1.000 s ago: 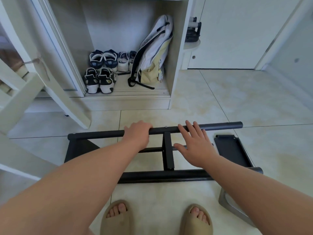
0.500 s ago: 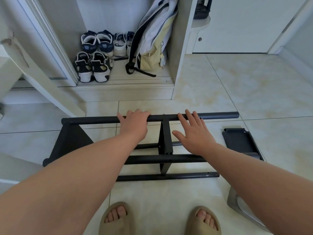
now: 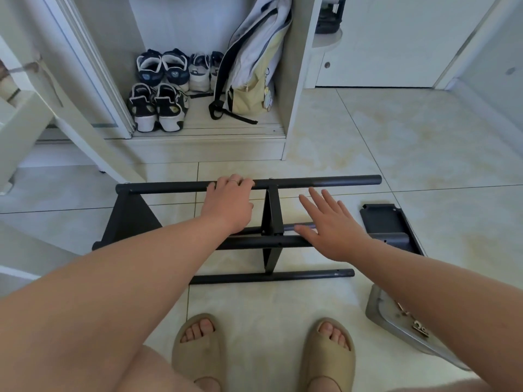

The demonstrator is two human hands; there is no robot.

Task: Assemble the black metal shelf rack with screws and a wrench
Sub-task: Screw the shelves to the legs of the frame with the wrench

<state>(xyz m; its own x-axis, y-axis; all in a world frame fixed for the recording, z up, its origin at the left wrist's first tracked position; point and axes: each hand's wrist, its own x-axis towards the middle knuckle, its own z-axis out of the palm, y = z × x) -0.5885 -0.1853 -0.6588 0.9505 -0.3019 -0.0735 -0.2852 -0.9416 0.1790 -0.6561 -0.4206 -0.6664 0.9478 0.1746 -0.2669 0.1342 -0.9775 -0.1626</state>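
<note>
We look down on a pale tiled floor (image 3: 424, 165). Ahead stands an open white cupboard (image 3: 294, 80) holding sneakers (image 3: 158, 108) and a leaning backpack (image 3: 252, 66), with a white door (image 3: 396, 38) to its right. The part-built black metal shelf rack (image 3: 271, 210) rests on the floor between the cupboard and the person's beige slides (image 3: 198, 346). The left hand (image 3: 229, 202) curls its fingers over the top rail (image 3: 339, 181), gripping it. The right hand (image 3: 331, 227) is flat, fingers spread, above the middle rails; we cannot tell whether it touches them. A loose black end panel (image 3: 382, 219) lies just beside the rack's right end, and a grey tray (image 3: 379, 309) of hardware sits near the right foot. Bare tile stretches rightward; a slanted white frame (image 3: 70, 108) crowds the left.
</note>
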